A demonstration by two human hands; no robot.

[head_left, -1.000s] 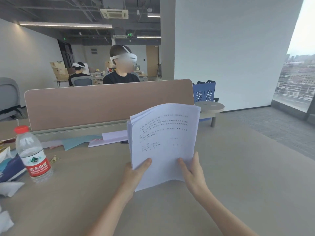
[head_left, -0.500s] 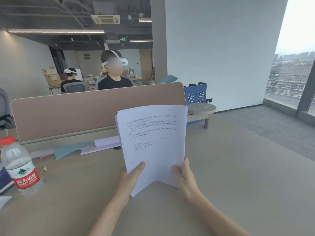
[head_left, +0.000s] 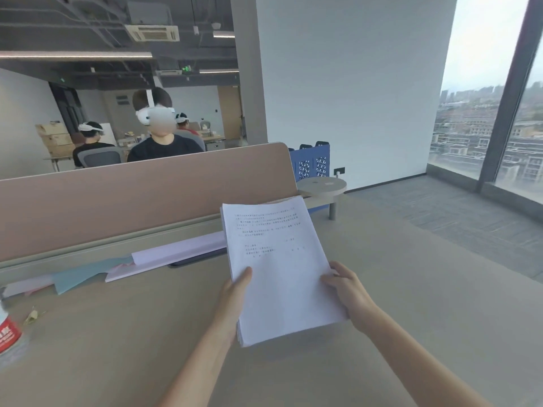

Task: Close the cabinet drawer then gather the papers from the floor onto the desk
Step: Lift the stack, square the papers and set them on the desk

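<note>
A thick stack of white printed papers (head_left: 279, 268) is held over the beige desk (head_left: 411, 304), tilted low with its near edge close to the desktop. My left hand (head_left: 235, 298) grips the stack's left edge, thumb on top. My right hand (head_left: 345, 289) holds the right edge, fingers against the side. The cabinet drawer and the floor beside the desk are out of view.
A tan divider panel (head_left: 141, 198) runs along the desk's back edge, with lilac sheets (head_left: 176, 254) and teal paper (head_left: 79, 274) lying at its foot. A water bottle (head_left: 7, 333) stands at the far left edge. A person sits behind the divider. A round side table (head_left: 321, 186) stands beyond the desk.
The stack has tipped from nearly upright to lying low over the desk. The view has swung right, so the bottle has slid to the left edge.
</note>
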